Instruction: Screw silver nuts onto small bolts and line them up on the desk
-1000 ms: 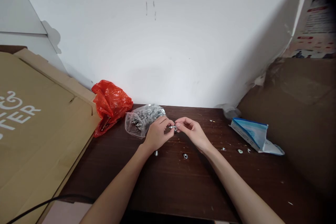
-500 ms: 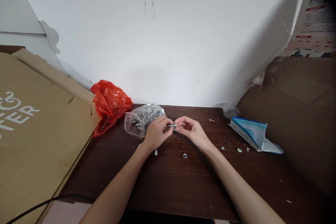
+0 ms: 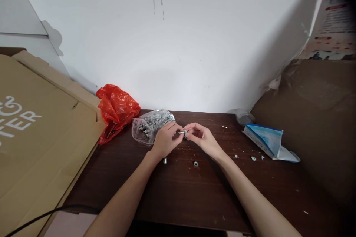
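Over the dark tabletop, my left hand point(image 3: 164, 140) pinches a small silver bolt point(image 3: 181, 132) between thumb and fingertips. From the other side, my right hand point(image 3: 203, 139) closes its thumb and fingertips around a small round metal piece at the bolt's right end; whether it is a nut or a washer I cannot tell. Another shiny metal part point(image 3: 185, 137) shows just below the fingertips. Nearer to me lie a loose bolt point(image 3: 165, 160), beside my left wrist, and a metal nut point(image 3: 196, 163). A clear bag of metal hardware point(image 3: 154, 123) rests behind my left hand.
A crumpled red plastic bag point(image 3: 116, 105) stands at the back left, beside a large cardboard box point(image 3: 41, 129). On the right lie a blue-and-white packet point(image 3: 267, 142), a clear plastic cup point(image 3: 244, 117) and paper scraps point(image 3: 253, 158). A white wall point(image 3: 178, 44) closes off the back.
My right fingertips have shifted slightly around the bolt's end. Both hands otherwise stay in place, and the bolt is still held between them.
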### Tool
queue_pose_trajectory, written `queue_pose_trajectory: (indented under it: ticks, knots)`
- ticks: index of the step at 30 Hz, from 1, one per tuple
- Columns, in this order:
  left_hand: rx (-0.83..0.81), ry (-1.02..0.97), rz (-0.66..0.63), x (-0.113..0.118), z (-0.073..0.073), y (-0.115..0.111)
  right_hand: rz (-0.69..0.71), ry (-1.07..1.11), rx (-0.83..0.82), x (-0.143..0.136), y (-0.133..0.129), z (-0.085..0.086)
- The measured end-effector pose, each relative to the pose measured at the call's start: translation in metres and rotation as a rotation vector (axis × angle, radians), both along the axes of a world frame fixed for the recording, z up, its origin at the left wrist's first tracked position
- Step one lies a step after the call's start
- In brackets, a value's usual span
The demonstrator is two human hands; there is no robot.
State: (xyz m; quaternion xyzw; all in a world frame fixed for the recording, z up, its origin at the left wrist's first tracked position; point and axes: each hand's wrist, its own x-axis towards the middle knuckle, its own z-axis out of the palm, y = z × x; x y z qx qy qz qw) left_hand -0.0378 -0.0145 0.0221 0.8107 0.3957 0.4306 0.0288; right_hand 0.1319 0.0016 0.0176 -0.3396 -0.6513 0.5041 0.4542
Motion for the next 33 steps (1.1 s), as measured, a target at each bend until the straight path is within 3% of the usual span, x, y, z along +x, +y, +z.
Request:
queue_pose_trajectory:
  ticks: [5, 11, 17, 21, 27, 33]
  knots:
    - [0.011, 0.006, 0.004, 0.0002, 0.0006, -0.0005, -0.035, -0.079, 0.004, 0.0013, 0.0018, -0.0023]
    - [0.002, 0.01, 0.005, -0.0004, 0.0009, -0.0009, 0.007, 0.009, -0.01, 0.0019, 0.0004, 0.0018]
    - [0.006, 0.002, 0.012, -0.0003, -0.0005, -0.0002, -0.036, -0.061, -0.007, 0.0025, 0.0048, -0.0058]
    - [0.009, -0.003, 0.009, -0.0004, -0.0009, 0.0007, -0.036, 0.003, 0.008, 0.0033, 0.0064, -0.0074]
    - [0.023, -0.036, -0.035, -0.0011, -0.0017, 0.0018, 0.018, -0.081, -0.101, 0.0006, 0.0033, -0.005]
    - [0.033, -0.089, -0.1, -0.0018, -0.0026, 0.0037, 0.001, -0.03, -0.186, -0.0022, 0.0017, -0.0042]
